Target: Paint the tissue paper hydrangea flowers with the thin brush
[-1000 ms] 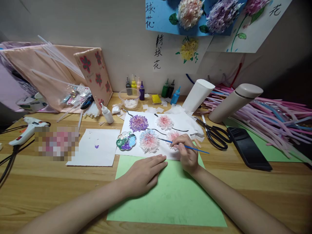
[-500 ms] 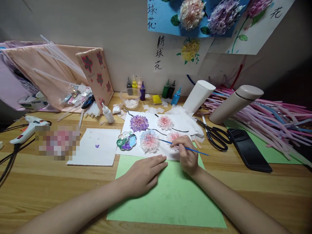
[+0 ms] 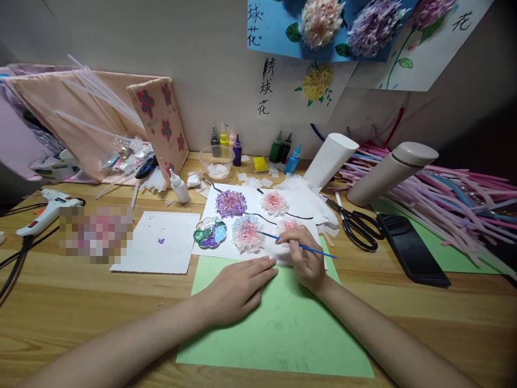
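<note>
A thin blue paintbrush (image 3: 319,251) is pinched in my right hand (image 3: 306,258), its tip at the pink-and-blue paper flower (image 3: 247,237). My left hand (image 3: 244,288) lies flat, fingers stretched, across the lower edge of the white sheet (image 3: 212,256) and the green paper (image 3: 274,345) below it. On the sheet are also a purple flower (image 3: 230,203), a pink flower (image 3: 274,202) and another pink one (image 3: 288,226) partly hidden by my right hand. A small flower-shaped palette (image 3: 210,233) with green, blue and purple paint rests at the sheet's left edge.
Left stand a glue gun (image 3: 50,213), a purple-marked white paper (image 3: 157,256) and a white bottle (image 3: 179,187). Paint bottles (image 3: 237,151) and a clear bowl (image 3: 217,164) line the back. Scissors (image 3: 359,226), a phone (image 3: 412,250), a tumbler (image 3: 391,172) and pipe cleaners (image 3: 456,199) lie right.
My right hand and the paintbrush have shifted slightly left, bringing the tip further over the pink-and-blue flower. My left hand has stayed in place.
</note>
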Available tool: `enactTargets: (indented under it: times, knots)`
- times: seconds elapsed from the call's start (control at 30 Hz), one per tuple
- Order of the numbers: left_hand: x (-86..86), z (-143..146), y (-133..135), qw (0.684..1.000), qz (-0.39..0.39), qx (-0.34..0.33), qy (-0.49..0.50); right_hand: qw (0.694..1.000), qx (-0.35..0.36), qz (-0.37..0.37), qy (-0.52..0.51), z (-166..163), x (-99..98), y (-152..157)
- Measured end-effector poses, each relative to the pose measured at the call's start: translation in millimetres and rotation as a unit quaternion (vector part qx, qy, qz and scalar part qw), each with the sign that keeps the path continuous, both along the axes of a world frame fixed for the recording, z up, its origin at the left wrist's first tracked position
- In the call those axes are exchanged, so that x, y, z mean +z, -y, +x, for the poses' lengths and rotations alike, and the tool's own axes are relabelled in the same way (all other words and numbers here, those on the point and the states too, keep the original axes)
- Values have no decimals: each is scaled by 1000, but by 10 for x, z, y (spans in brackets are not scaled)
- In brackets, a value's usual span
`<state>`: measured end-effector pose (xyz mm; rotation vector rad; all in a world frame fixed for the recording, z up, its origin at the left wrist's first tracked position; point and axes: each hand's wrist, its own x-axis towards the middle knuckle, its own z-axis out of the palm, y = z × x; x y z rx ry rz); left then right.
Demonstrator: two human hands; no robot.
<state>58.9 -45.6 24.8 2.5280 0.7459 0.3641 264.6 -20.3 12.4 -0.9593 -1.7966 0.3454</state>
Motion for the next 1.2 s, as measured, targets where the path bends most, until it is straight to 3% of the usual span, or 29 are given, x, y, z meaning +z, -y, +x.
enactTargets:
  times: [0.33, 0.63, 0.73, 0.87, 0.97, 1.2]
  knots:
    - [-11, -3, 6, 1000, -5, 0, 4, 999, -36, 14, -10, 4, -2, 8]
    - [3, 24, 5, 1000, 12, 0, 12, 997, -3, 72, 20, -69, 0, 73]
    - [-17, 49, 7, 1000, 15, 2, 10, 994, 50, 49, 88, -243, 35, 117]
    - [-65, 61, 5, 1000, 28, 0, -11, 986, 68, 3, 153, -430, 60, 136]
    - [-79, 54, 4, 999, 39, -4, -16, 983, 74, -29, 165, -458, 46, 118]
    - [-82, 46, 9, 999, 37, 3, -19, 979, 91, -29, 180, -457, 30, 118]
